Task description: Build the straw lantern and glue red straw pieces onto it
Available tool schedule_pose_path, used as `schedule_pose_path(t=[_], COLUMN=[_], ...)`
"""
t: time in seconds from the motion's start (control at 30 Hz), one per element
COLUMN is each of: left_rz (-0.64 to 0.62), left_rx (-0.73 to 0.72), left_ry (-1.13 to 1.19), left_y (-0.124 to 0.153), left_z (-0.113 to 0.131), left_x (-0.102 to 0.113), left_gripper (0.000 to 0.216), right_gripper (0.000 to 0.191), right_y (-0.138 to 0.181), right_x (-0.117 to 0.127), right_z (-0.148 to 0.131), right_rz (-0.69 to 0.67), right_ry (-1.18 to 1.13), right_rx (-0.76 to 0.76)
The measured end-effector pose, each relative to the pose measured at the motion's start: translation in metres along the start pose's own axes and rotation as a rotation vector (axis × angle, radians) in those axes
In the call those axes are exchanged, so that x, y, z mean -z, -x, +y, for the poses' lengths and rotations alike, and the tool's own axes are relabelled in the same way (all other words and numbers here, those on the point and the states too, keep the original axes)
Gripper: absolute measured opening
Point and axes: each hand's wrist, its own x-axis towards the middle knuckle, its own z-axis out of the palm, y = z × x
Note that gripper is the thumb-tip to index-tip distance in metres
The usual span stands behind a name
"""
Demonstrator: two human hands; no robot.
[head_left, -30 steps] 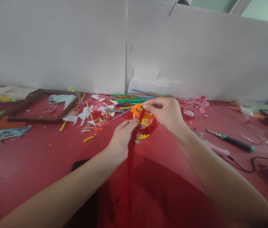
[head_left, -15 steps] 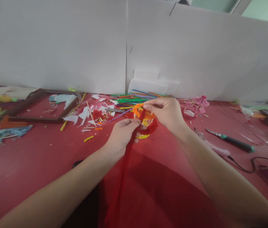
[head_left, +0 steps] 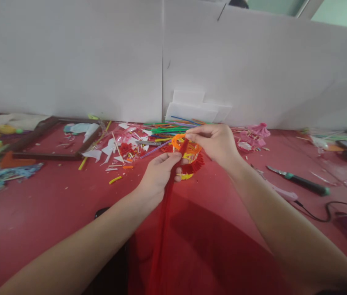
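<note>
My left hand (head_left: 156,170) is closed, thumb and fingers pinching a long red ribbon (head_left: 166,205) that hangs down toward the front of the table. Higher up, the fingertips of my right hand (head_left: 218,143) pinch the ribbon's narrow top end. Just behind the ribbon lies a craft piece of orange loops (head_left: 177,141), red fringe (head_left: 197,164) and yellow strips (head_left: 187,176), partly hidden by my hands. Whether my fingers touch that piece, I cannot tell.
Scissors (head_left: 149,143), paper scraps (head_left: 109,147) and coloured sticks (head_left: 168,130) lie behind my hands. A brown frame (head_left: 48,156) is at left. On the right are a craft knife (head_left: 302,182), a pink glue gun (head_left: 285,194) with its cord, and a pink fringed piece (head_left: 255,135).
Both hands keep their pinch in almost the same place. The hanging lower part of the ribbon has swung slightly to the right.
</note>
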Motion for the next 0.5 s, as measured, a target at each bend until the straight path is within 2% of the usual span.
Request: schedule_pose_path(t=[0.5], left_rz=[0.017], left_rx=[0.067], left_ry=[0.081], left_y=[0.0008], left_z=[-0.0042], left_x=[-0.0019], left_gripper=[0.006], right_gripper=[0.009], right_y=[-0.0072], right_x=[0.0006], right_z=[-0.0033], right_rz=[-0.034], right_ry=[-0.036], right_rx=[-0.098])
